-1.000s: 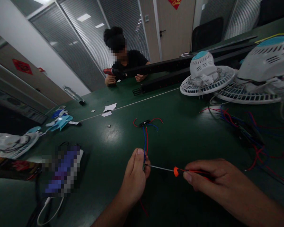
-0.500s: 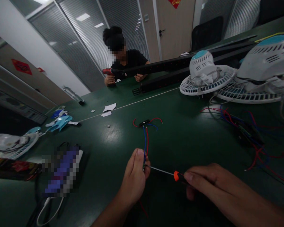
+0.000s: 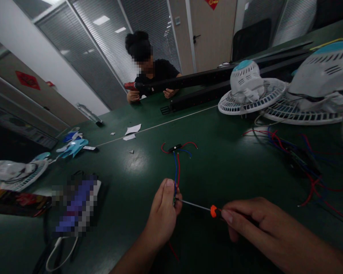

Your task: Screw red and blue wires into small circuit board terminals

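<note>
My left hand (image 3: 162,217) is closed in a pinch on a small part wired with red and blue leads (image 3: 176,171). Those leads run up the green table (image 3: 223,167) to a small black component (image 3: 175,147). My right hand (image 3: 251,224) grips a screwdriver (image 3: 205,208) with an orange-and-black handle. Its thin metal shaft points left, and its tip touches the part in my left hand.
Two white fan assemblies (image 3: 251,91) (image 3: 320,87) lie at the right, with a tangle of red and blue wires (image 3: 291,152) in front. Across the table a person (image 3: 148,72) holds a red drill against long black bars (image 3: 205,78). Paper scraps (image 3: 132,131), blue parts (image 3: 72,146) and another fan grille (image 3: 14,173) lie left.
My right hand has shifted its grip a little along the screwdriver handle. The left hand and the wires have stayed put.
</note>
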A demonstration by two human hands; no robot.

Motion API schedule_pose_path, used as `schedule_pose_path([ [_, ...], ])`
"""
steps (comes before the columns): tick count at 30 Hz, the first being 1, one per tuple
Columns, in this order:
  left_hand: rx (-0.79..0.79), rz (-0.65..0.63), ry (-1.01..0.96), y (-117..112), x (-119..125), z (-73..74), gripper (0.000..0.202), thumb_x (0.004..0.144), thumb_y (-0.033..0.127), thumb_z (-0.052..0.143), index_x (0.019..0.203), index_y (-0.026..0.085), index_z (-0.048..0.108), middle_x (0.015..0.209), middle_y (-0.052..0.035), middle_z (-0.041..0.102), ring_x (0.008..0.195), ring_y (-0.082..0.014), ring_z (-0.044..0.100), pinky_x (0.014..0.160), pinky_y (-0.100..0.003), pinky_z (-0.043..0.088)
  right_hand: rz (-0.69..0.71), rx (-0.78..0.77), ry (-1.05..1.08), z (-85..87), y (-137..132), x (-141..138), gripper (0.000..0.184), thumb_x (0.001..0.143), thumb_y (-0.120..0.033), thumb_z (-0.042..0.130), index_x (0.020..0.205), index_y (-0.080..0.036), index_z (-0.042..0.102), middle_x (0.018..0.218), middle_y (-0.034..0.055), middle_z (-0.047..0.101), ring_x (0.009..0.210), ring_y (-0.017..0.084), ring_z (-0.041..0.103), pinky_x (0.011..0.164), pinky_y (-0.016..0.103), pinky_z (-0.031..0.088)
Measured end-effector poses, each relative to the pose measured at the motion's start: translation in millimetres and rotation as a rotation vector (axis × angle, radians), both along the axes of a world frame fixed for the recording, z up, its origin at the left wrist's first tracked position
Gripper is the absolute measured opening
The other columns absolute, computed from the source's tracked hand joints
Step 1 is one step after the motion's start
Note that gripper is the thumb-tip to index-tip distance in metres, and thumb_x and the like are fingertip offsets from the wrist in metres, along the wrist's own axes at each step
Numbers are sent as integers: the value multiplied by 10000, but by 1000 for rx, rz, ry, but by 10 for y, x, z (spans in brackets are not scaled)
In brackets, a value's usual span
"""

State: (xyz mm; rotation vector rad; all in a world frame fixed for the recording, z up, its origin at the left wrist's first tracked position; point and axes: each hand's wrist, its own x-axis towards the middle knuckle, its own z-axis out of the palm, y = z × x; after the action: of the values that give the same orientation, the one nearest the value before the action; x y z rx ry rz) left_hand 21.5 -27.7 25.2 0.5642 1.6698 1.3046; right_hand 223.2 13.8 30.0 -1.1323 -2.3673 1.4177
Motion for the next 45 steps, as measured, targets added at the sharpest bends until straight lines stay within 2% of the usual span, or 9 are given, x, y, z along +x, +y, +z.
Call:
schedule_pose_path([
  [5,16,-20,2,-8,-16,-32,495,734,660,583,761,167,546,627,47,512,430,-39,372,388,-162,289,2,3,28,-4,-1,-2,439,950,-431,321,670,-229,592,620,6,609,602,177,591,567,292,419],
  [16,21,-20,9,6,1,10,472,744,640,583,747,169,546,608,49,501,436,-50,369,392,-166,280,2,3,58,39,11,-42,377,948,-360,357,669,-222,571,615,-11,599,594,159,580,572,270,411],
  [25,19,-39,22,-13,-25,-34,429,825,594,522,755,171,537,610,48,493,443,-52,380,406,-169,298,8,-83,89,52,0,-18,329,931,-363,371,657,-230,495,606,-41,481,566,142,474,543,260,366],
  [31,17,-33,31,0,-18,-23,454,800,619,536,749,167,538,602,47,490,451,-57,393,412,-170,299,-5,-108,121,81,2,-28,320,923,-347,388,634,-233,465,592,-56,424,544,131,406,513,246,336],
  [45,29,-36,11,-5,-5,-19,443,793,611,552,731,173,537,585,56,483,415,-49,341,398,-172,281,-15,-53,104,40,-7,-19,341,933,-356,418,688,-216,610,612,-26,580,554,133,530,500,235,392],
])
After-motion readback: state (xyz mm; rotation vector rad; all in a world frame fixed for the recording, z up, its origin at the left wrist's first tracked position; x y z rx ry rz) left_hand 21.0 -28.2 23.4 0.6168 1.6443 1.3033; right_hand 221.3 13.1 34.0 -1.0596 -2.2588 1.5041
